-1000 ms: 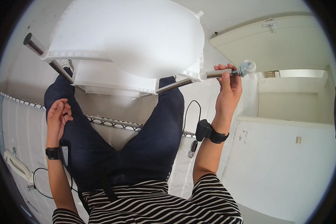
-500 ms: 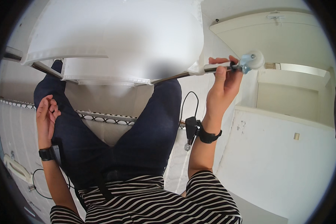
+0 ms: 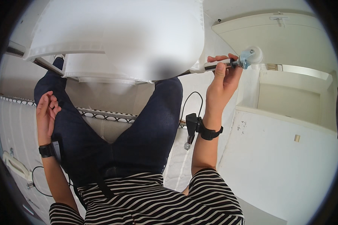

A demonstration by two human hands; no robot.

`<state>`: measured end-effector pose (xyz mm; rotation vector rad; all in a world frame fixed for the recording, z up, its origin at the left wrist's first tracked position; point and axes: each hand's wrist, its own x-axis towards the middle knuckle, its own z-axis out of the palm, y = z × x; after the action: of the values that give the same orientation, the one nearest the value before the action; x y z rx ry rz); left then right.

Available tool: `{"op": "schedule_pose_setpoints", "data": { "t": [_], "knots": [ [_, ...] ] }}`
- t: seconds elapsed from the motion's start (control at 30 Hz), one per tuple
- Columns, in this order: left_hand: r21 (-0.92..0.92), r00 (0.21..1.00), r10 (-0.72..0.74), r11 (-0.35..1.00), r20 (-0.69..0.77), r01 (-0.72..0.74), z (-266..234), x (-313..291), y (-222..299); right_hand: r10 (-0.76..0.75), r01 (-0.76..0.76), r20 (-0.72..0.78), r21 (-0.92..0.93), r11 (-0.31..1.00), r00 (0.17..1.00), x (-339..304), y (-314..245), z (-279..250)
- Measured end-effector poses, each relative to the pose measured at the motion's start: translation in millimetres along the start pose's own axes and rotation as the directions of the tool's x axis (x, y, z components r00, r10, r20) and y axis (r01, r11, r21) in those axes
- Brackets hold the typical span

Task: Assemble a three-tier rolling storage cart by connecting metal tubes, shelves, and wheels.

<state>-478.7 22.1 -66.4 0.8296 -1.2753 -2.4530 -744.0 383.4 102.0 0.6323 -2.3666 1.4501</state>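
Lying on its side across my lap is a white plastic shelf rack (image 3: 139,41) with metal tubes at its corners. My right hand (image 3: 223,80) is closed round the end of its near right tube (image 3: 211,66), thumb on the near side, fingertips behind. At this end a caster wheel (image 3: 254,55) with a pale blue metal fork sticks out on its stem, against my fingers. A black collar (image 3: 233,62) sits between the tube and the fork. My left hand (image 3: 47,118) rests palm up by my left thigh, fingers loosely bent and apart, holding nothing.
A white cabinet (image 3: 281,157) stands at the right, with an open compartment (image 3: 289,101) behind it. The quilted bed (image 3: 17,123) with patterned edging lies under me. A black device with a cable (image 3: 192,123) hangs at my right wristband. A pale handle-shaped thing (image 3: 17,165) is at the left.
The caster wheel has turned a little and tilted upward in my right hand, and the tube end has shifted slightly up and left. My left hand has hardly moved.
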Motion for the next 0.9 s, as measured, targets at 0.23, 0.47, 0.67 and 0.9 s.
{"op": "schedule_pose_setpoints", "data": {
  "t": [0.23,0.47,0.67,0.9],
  "knots": [
    [-0.016,1.000,0.006,1.000,0.004,-0.006,6.1,-1.0,1.7,-0.021,0.021,-0.007,0.028,0.999,1.000,-3.5,-1.5,-0.2],
    [-0.026,0.999,0.034,0.999,-0.009,-0.034,-0.2,-8.7,1.3,-0.067,0.070,-0.061,0.040,0.997,0.996,-6.0,4.8,6.9],
    [0.137,0.990,0.060,0.990,-0.127,-0.043,-46.7,-77.3,33.8,-0.005,0.009,-0.032,0.144,0.989,0.999,-0.9,20.5,2.4],
    [0.221,0.603,0.137,0.973,-0.786,0.067,-230.4,-258.2,-1.2,0.010,0.058,-0.562,0.104,0.993,0.827,-51.1,-31.7,-8.3]
  ]
}}
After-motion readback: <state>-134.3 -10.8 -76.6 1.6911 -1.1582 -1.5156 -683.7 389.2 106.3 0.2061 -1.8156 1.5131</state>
